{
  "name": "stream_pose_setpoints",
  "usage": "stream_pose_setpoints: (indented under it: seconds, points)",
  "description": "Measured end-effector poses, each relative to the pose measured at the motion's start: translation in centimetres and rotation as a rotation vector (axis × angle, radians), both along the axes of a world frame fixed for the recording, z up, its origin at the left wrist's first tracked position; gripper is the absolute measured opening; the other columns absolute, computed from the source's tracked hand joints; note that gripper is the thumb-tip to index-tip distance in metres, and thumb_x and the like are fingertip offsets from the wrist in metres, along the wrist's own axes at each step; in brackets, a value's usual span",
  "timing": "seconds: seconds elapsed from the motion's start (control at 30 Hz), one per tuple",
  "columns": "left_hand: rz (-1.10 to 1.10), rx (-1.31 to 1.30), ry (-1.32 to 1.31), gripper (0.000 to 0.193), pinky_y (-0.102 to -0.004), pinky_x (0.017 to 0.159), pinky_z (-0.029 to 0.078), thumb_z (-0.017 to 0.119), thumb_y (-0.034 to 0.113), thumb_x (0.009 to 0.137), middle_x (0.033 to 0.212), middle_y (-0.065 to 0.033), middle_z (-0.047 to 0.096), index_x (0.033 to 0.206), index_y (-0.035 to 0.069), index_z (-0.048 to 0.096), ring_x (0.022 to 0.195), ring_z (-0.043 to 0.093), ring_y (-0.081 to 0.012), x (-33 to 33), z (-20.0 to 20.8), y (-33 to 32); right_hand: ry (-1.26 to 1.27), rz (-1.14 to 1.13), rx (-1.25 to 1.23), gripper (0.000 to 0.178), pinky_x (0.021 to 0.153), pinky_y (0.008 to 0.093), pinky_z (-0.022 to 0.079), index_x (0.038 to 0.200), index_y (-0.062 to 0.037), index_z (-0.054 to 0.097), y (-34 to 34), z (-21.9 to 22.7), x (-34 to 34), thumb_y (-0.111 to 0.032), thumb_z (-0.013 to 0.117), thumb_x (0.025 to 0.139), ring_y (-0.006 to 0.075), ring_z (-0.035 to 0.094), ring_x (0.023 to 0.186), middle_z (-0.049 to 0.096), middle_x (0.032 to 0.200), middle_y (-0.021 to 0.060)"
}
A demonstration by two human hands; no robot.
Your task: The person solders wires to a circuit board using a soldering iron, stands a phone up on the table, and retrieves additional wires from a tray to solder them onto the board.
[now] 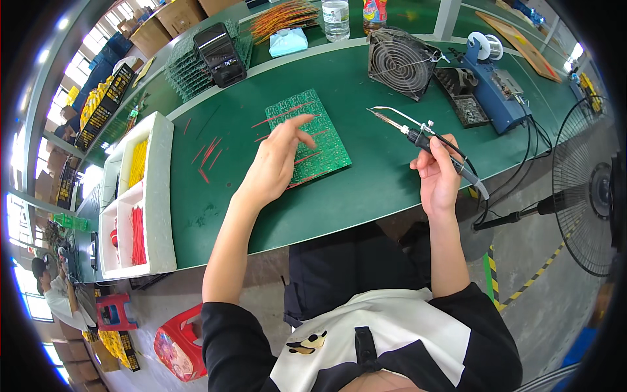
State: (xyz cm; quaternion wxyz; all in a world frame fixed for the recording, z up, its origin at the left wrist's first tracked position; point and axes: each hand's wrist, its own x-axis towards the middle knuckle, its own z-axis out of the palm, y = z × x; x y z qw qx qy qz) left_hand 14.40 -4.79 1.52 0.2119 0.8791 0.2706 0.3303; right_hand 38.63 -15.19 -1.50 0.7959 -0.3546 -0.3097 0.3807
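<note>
My left hand is over a green circuit board, its index finger stretched out and apart from the thumb, with nothing visible between them. Several thin red wires lie across the board, and some are partly hidden by this hand. My right hand grips a soldering iron with a thin curved guide tube fixed alongside it. The iron's tip points up and left, in the air to the right of the board.
Loose red wires lie left of the board. A white foam box holds yellow and red wires. Behind are a small fan, a blue solder feeder, a phone and stacked boards. A standing fan is at right.
</note>
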Motion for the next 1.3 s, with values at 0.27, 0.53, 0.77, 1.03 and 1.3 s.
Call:
stream_pose_setpoints:
  seconds: [0.27, 0.53, 0.77, 1.03, 1.3]
  points:
    - [-0.054, 0.043, 0.108, 0.057, -0.0366, 0.071, 0.048, 0.049, -0.009, 0.078, 0.098, -0.0123, 0.060, 0.130, 0.011, 0.042, 0.079, 0.059, -0.0289, 1.2, 0.4, -2.1, -0.125, -0.002, -0.038, 0.013, 0.044, 0.0187, 0.037, 0.080, -0.0052, 0.048, -0.1, -0.4, -0.1, -0.013, 0.056, 0.086, 0.0069, 0.045, 0.044, 0.054, 0.056, 0.0060]
    - [0.013, 0.011, 0.172, 0.054, -0.0355, 0.073, 0.049, 0.060, -0.004, 0.073, 0.112, -0.0118, 0.052, 0.124, 0.009, 0.047, 0.086, 0.058, -0.0252, 1.1, 0.6, -2.0, -0.159, 0.011, -0.068, 0.013, 0.042, 0.0179, 0.033, 0.081, -0.0048, 0.048, 0.1, -0.1, -0.2, -0.012, 0.057, 0.086, 0.0067, 0.046, 0.044, 0.054, 0.056, 0.0058]
    - [0.168, 0.067, 0.237, 0.024, -0.0356, 0.071, 0.046, 0.066, 0.003, 0.071, 0.090, -0.0088, 0.055, 0.093, 0.003, 0.056, 0.081, 0.056, -0.0260, 0.0, 1.2, -1.5, -0.166, 0.031, -0.042, 0.013, 0.042, 0.0179, 0.033, 0.082, -0.0043, 0.047, 0.0, -0.4, -0.2, -0.012, 0.057, 0.086, 0.0074, 0.048, 0.046, 0.053, 0.057, 0.0057]
    - [0.137, 0.116, 0.267, 0.007, -0.0346, 0.066, 0.044, 0.063, 0.006, 0.074, 0.077, -0.0078, 0.052, 0.074, 0.003, 0.056, 0.075, 0.053, -0.0256, -0.1, 0.5, -1.5, -0.190, 0.035, -0.068, 0.014, 0.041, 0.0172, 0.032, 0.082, -0.0042, 0.047, 0.0, -0.3, -0.3, -0.013, 0.058, 0.086, 0.0062, 0.046, 0.045, 0.053, 0.057, 0.0052]
    - [0.175, 0.223, 0.316, 0.011, -0.0356, 0.061, 0.043, 0.062, 0.008, 0.075, 0.074, -0.0077, 0.049, 0.073, 0.003, 0.052, 0.071, 0.052, -0.0250, 0.3, 0.4, -1.9, -0.217, 0.021, -0.095, 0.015, 0.041, 0.0170, 0.031, 0.081, -0.0043, 0.047, 0.1, -0.2, -0.3, -0.014, 0.058, 0.085, 0.0055, 0.043, 0.044, 0.053, 0.056, 0.0048]
